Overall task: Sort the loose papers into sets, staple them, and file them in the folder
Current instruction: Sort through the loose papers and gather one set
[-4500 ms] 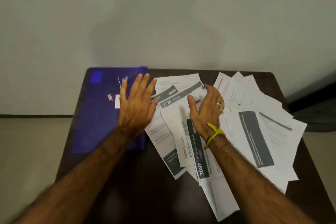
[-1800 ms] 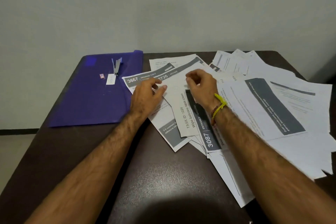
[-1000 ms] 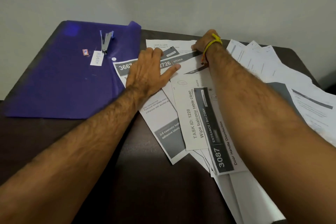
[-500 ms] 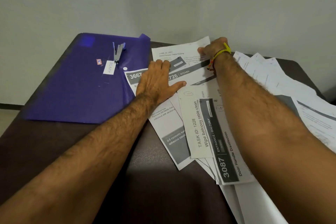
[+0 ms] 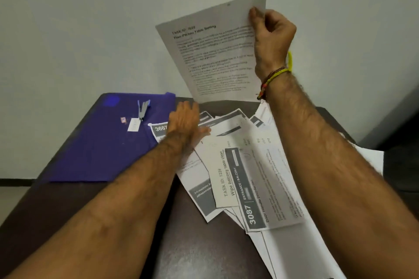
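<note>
So the dark table (image 5: 204,256) is mostly buried on the right under a messy spread of loose papers (image 5: 260,176), with the purple folder (image 5: 102,149) lying flat on the far left and a small stapler (image 5: 142,110) sitting on top of it. The right hand (image 5: 271,36) is up in the air against the wall, thumb and curled fingers pinching the top right corner of one printed sheet (image 5: 215,52) so it hangs tilted above the pile. The left hand (image 5: 184,121) lies flat, fingers straight, pressing down on the papers just right of the folder. That hand covers part of a "3667" header, and the lifted sheet's body text is too blurry to read. Half a second ago that sheet was still down on the pile with the right hand reaching to its far edge; now it's lifted clear.
</note>
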